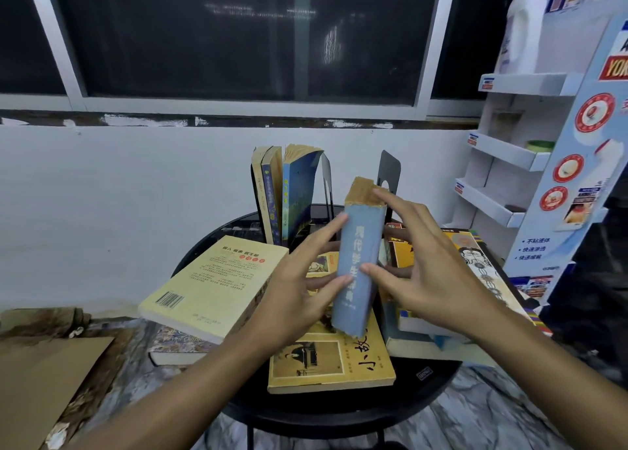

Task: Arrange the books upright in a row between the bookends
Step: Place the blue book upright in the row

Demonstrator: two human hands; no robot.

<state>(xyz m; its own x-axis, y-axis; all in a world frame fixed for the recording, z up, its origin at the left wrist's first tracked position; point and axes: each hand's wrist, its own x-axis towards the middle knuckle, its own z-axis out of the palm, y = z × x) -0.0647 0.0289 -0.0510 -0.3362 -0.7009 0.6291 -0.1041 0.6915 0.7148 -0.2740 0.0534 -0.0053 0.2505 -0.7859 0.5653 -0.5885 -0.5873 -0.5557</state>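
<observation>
Your left hand point(292, 289) and right hand point(428, 279) grip a worn blue book point(360, 259) upright between thumbs and fingers. You appear mid-placement: next, set it beside the standing books point(282, 194) beyond your left fingertips, short of the black bookend point(389, 170).

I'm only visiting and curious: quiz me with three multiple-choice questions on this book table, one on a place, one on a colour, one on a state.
1. Where are the standing books? A on the white shelf; B at the back of the round table; C on the floor.
2. What colour is the held book? A red; B green; C blue-grey.
3. How is the barcode book placed? A lying down; B upright; C spread open.

Answers: B, they rise at the table's far edge. C, its blue-grey spine shows between the left hand and the right hand. A, its back cover faces up.
</observation>
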